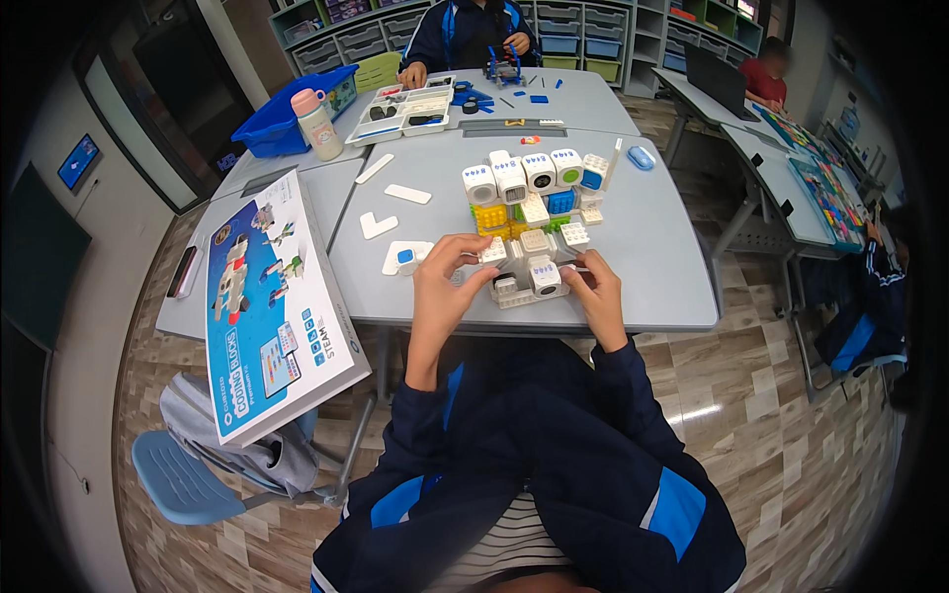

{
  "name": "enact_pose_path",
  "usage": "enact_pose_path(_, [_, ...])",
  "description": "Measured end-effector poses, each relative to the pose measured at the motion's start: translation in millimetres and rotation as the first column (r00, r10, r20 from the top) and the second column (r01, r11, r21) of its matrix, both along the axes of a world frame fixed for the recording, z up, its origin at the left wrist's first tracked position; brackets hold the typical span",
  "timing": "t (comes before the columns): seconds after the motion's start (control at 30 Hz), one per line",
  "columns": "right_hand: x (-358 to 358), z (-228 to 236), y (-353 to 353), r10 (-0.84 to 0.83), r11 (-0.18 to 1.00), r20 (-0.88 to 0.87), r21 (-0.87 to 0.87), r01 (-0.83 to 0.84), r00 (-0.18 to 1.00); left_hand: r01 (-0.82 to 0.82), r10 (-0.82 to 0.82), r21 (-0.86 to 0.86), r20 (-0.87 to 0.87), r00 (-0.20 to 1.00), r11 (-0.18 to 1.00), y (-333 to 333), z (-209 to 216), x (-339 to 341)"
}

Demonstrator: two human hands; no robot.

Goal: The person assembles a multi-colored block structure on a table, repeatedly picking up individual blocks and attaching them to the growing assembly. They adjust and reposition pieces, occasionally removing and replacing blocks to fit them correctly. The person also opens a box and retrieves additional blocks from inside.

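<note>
On the table in front of me stands a low assembly of white blocks [519,298], with a white cube module [545,281] bearing a dark round lens at its front. My left hand [445,287] pinches a white studded block [492,251] at the assembly's left side between thumb and fingers. At the right side, the thumb and fingers of my right hand [597,294] close on the edge of the assembly beside the cube module; whatever small part they grip there is hidden. Just behind rises a row of white cube modules [510,181] over yellow blocks [488,219] and a blue block [560,203].
Flat white pieces [407,194] and a white piece with a blue square [405,257] lie to the left. A large box [287,326] overhangs the table's left edge. Farther back are a bottle [318,128], a blue bin [272,127], a parts tray [405,111] and another person [470,40].
</note>
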State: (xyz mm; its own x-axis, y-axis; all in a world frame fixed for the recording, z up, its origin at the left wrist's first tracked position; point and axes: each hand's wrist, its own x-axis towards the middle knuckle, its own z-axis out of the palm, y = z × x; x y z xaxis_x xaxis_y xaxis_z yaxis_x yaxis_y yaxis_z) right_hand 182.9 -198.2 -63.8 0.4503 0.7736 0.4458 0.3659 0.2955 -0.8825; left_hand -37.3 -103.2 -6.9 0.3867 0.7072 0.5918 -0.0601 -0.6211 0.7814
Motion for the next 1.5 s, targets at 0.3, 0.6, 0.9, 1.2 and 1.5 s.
enact_pose_path(0.3, [0, 1, -2, -0.010, 1.000, 0.009, -0.019, 0.010, 1.000, -0.088, 0.085, 0.060, 0.049, 0.995, 0.994, -11, -12, 6])
enact_pose_path(0.6, [-9, 10, 0, -0.077, 0.979, -0.040, 0.186, 0.083, 0.996, -0.368, 0.370, 0.321, 0.057, 0.927, 0.873, -33, -26, 27])
enact_pose_path(0.9, [-12, 46, -6, -0.315, 0.940, 0.509, 0.284, 0.190, 0.801, -0.472, 0.527, 0.346, -0.082, 0.846, 0.811, -49, -11, 43])
enact_pose_path(1.2, [-7, 52, 1, -0.394, 0.913, 0.653, 0.357, 0.197, 0.647, -0.487, 0.553, 0.402, -0.060, 0.831, 0.775, -31, -7, 34])
enact_pose_path(1.5, [-18, 53, -3, -0.343, 0.939, 0.630, 0.242, 0.244, 0.697, -0.370, 0.449, 0.429, -0.095, 0.889, 0.824, -23, -4, 14])
